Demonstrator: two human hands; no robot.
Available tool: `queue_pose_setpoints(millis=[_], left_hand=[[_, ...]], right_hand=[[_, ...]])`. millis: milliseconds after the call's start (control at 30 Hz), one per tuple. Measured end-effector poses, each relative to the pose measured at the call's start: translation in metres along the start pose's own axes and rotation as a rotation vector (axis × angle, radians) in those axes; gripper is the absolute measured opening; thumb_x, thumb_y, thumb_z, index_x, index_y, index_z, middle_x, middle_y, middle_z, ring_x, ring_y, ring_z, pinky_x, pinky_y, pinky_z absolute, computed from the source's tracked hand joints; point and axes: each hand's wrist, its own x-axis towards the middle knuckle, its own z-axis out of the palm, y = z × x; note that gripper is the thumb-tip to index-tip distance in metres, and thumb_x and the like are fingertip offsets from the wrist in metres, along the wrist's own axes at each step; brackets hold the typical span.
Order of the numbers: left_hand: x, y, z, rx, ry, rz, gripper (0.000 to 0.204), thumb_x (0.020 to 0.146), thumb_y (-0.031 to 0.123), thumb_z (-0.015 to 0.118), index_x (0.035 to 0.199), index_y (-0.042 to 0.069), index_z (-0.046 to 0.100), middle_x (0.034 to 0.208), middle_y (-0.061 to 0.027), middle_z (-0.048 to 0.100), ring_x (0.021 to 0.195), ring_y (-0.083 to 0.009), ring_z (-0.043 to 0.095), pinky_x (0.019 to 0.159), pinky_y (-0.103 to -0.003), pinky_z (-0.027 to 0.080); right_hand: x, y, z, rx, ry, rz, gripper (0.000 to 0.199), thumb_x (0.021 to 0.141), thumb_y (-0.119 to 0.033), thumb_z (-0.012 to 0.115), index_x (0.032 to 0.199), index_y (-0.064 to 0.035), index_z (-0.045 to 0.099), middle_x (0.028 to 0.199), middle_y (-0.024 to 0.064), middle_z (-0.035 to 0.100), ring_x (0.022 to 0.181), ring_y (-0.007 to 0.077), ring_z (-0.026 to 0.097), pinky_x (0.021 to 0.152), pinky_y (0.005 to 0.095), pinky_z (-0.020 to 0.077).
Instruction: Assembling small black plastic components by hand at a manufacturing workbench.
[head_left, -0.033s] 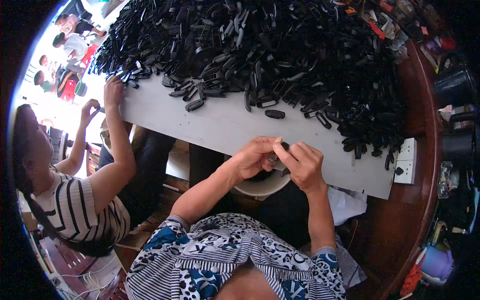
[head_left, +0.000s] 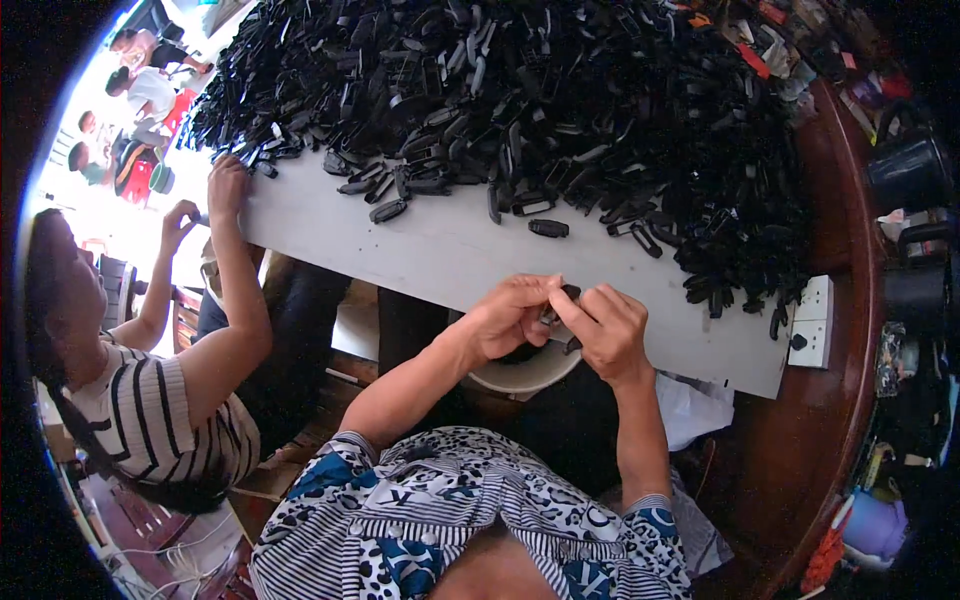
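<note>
Near the table's front edge, my left hand and my right hand are closed together on a small black plastic piece. My fingers cover most of it, so its full shape is hidden. Just below my hands sits a pale round bucket with something dark inside. A huge heap of black plastic parts, many shaped like narrow oblong frames, is piled across the far side of the table. One loose oblong part lies apart from the heap, beyond my hands.
The pale grey tabletop runs under the heap. A white socket strip stands at its right end, beside a brown wooden edge. At left, a co-worker in a striped top reaches to the table. A white plastic bag hangs below it.
</note>
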Motion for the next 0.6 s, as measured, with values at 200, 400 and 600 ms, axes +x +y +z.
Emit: queue_pose_setpoints(millis=[200, 400, 600], left_hand=[[0.019, -0.002, 0.005, 1.201, 0.281, 0.716, 0.027, 0.088, 0.023, 0.058, 0.107, 0.005, 0.056, 0.073, -0.0030, 0.051, 0.059, -0.0139, 0.050, 0.053, -0.028, 0.042], [0.039, 0.021, 0.011, 2.010, 0.750, 1.027, 0.042, 0.062, 0.013, 0.073, 0.101, 0.008, 0.058, 0.093, -0.0083, 0.049, 0.089, -0.0296, 0.046, 0.071, -0.039, 0.042], [0.037, 0.019, 0.008, 1.901, 0.584, 1.109, 0.032, 0.070, 0.008, 0.070, 0.090, 0.005, 0.045, 0.080, -0.0078, 0.049, 0.077, -0.0228, 0.049, 0.063, -0.036, 0.042]], right_hand=[[-0.017, 0.009, 0.005, 0.170, 0.126, 0.261, 0.019, 0.067, -0.001, 0.065, 0.083, -0.0027, 0.055, 0.073, 0.0091, 0.049, 0.063, 0.0287, 0.053, 0.052, 0.0368, 0.0427], [-0.028, 0.011, 0.006, 0.655, 0.151, 0.989, 0.012, 0.089, -0.011, 0.053, 0.082, -0.0025, 0.048, 0.062, 0.0030, 0.056, 0.045, 0.0065, 0.047, 0.038, 0.0207, 0.0384], [-0.027, 0.008, -0.002, 0.690, 0.071, 1.074, 0.014, 0.087, -0.007, 0.055, 0.092, -0.0041, 0.042, 0.062, 0.0059, 0.056, 0.052, 0.0116, 0.056, 0.046, 0.0266, 0.0439]])
